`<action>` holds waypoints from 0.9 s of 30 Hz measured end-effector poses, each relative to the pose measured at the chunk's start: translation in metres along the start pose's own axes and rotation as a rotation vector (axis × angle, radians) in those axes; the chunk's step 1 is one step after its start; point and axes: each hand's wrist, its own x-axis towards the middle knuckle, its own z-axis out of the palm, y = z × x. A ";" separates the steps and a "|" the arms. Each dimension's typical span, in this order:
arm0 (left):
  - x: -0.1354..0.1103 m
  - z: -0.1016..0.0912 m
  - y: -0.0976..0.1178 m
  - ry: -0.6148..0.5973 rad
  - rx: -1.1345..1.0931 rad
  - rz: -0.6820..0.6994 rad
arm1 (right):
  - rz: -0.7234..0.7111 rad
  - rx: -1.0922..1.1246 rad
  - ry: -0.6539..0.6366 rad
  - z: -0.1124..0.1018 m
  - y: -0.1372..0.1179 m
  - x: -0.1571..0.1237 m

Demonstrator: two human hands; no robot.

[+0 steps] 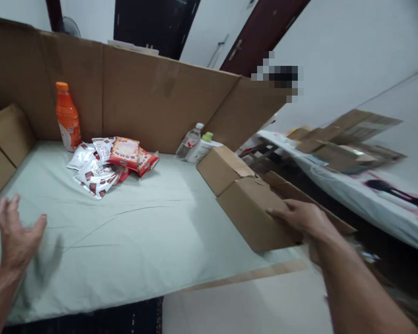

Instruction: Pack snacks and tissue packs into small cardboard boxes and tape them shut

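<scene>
My left hand (16, 232) hovers over the left part of the pale green cloth (135, 250), fingers apart and slightly curled, with nothing in it. At the right edge, my right hand (301, 217) grips the near end of a brown cardboard box (254, 213); some of its fingers are hidden. White snack packets with brown pieces printed on them (96, 178) lie in a pile with red-and-yellow snack packets (125, 153) on top and beside them. Behind the pile stands an orange bottle (68, 118), upright.
A tall cardboard panel (132, 97) runs along the back. Near its right end are a clear plastic bottle (190, 141) and a white bottle with a green cap (202, 147). Another cardboard box (12, 134) lines the left side. Beyond the right edge is a second, cluttered table (334, 185).
</scene>
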 end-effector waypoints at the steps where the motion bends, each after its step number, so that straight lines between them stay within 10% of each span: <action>1: -0.004 0.002 0.006 -0.028 0.000 0.024 | -0.018 0.007 -0.048 0.001 -0.004 -0.003; 8: -0.026 -0.005 0.041 -0.395 -0.152 0.243 | -0.273 0.020 -0.253 0.008 -0.123 -0.061; 14: -0.038 -0.011 0.046 -0.820 -0.498 0.285 | -0.826 0.246 -0.646 -0.002 -0.260 -0.121; 20: -0.047 -0.028 0.034 -1.046 -0.643 0.111 | -0.801 0.559 -0.976 -0.010 -0.286 -0.109; 27: -0.054 -0.023 0.029 -1.046 -0.682 0.130 | -0.950 0.017 -1.004 0.042 -0.311 -0.110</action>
